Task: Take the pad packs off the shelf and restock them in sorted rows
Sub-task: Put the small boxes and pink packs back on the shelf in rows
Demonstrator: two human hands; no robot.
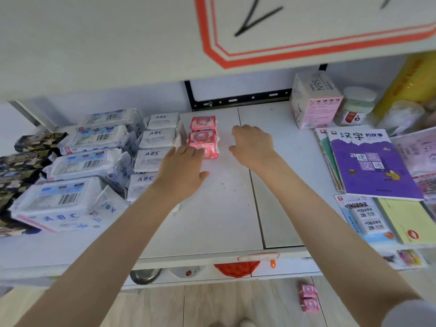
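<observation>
Presently, as I read it from the remote station, the left hand [181,169] has straight fingers and a spread thumb. It lies against the near-left side of the pink packs [204,135] and grips nothing. The right hand [252,145] has loosely bent fingers and holds nothing; it sits just right of the pink packs, apart from them.

The pink packs stand in one short row running front to back. I judge them light, soft and film-wrapped, so likely slippery. They are best pinched across the short sides, since a squeeze on the flat faces would only dent them.

Left of the pink packs are the small white packs [155,143] in a column, then the large white packs [89,138], then the dark patterned packs [28,156]. Right of the pink packs, past bare shelf [224,208], are the books [370,161]. Behind those stand a pink box [316,100] and a jar [356,107].

Above the pink packs is an upper shelf board [118,43] with a red-bordered sign. Below and in front, two stray packs [309,298] lie on the wooden floor [212,303].
</observation>
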